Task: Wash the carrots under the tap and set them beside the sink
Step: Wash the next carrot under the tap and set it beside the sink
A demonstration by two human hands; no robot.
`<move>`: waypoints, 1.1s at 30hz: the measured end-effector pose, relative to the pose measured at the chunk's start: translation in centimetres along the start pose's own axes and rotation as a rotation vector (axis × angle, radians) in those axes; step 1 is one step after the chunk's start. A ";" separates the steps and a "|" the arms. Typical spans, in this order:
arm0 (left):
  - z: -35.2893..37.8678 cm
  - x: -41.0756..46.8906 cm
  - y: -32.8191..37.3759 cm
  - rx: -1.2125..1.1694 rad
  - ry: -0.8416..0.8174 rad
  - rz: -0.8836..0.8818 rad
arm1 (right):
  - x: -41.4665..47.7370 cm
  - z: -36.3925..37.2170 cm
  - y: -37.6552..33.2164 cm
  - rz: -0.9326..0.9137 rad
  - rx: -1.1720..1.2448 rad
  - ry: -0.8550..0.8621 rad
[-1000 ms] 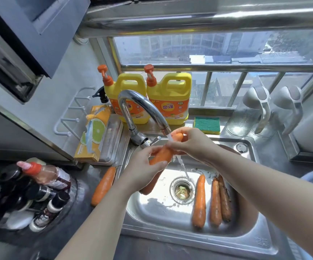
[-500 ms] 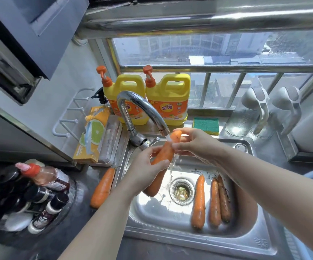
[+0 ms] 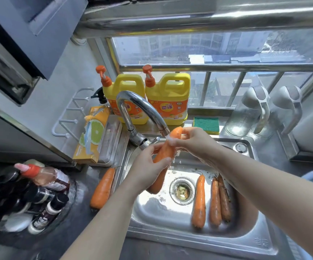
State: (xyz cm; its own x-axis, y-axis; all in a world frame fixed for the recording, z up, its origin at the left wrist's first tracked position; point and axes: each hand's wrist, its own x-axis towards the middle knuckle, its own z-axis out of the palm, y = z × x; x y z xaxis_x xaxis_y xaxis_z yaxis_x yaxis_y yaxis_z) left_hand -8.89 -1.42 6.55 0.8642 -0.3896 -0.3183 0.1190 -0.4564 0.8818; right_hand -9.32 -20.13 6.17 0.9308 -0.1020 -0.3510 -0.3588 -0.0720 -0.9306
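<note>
Two hands hold one big carrot [image 3: 164, 152] under the tap [image 3: 138, 107]. Water runs from the tap onto the top part of this carrot and splashes white there.

The left hand [image 3: 148, 166] is curled round the middle of the carrot. The right hand [image 3: 193, 141] grips the top end with its fingers and thumb. The carrot is tilted. Its top end is up by the mouth of the tap, and its low end points down into the sink [image 3: 245, 241], near the drain [image 3: 182, 190].

More carrots lie flat in the bottom of the sink, to the right of the drain. There is a fat carrot [image 3: 199, 201], a thin carrot [image 3: 215, 203] just beside it, and a dark carrot [image 3: 225, 199] touching the thin one. They all point the same way, thin ends toward the window.

One more, the side carrot [image 3: 103, 188], lies on the desk [image 3: 84, 218] just to the left of the sink.

Two yellow soap jugs [image 3: 167, 98] stand behind the tap. A green sponge [image 3: 206, 123] sits to their right. Some small bottles [image 3: 45, 177] stand in a round tray on the left side of the desk.
</note>
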 end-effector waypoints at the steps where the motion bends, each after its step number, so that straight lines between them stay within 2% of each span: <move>1: -0.1 0.0 0.0 -0.006 0.004 -0.003 | 0.1 -0.1 -0.1 0.006 0.004 -0.014; 4: -0.2 -0.1 0.0 -0.010 0.010 0.002 | 0.0 -0.4 -0.4 0.005 -0.018 -0.065; 8: 0.2 -0.2 0.1 0.004 0.011 0.017 | -0.2 0.0 -0.6 -0.022 -0.076 0.018; 13: 0.0 -0.2 -0.4 -0.073 -0.006 -0.010 | -0.1 -0.6 -0.6 0.000 -0.027 -0.079; 20: 0.0 -0.7 -1.3 -0.225 -0.081 -0.122 | -0.3 0.7 0.8 0.026 0.052 0.008; 27: -0.7 -1.2 -2.1 -0.341 -0.164 -0.238 | -0.8 1.1 1.6 0.060 0.021 -0.077; 33: -0.8 -1.4 -2.4 -0.385 -0.170 -0.274 | -0.4 1.5 2.3 0.091 0.093 -0.024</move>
State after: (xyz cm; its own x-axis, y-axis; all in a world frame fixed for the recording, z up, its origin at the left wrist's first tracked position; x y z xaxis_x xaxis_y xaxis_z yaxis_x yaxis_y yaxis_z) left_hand -10.01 0.82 5.18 0.6877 -0.4362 -0.5803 0.5302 -0.2442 0.8119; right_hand -10.37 -18.76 4.01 0.8967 -0.0803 -0.4354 -0.4345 0.0292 -0.9002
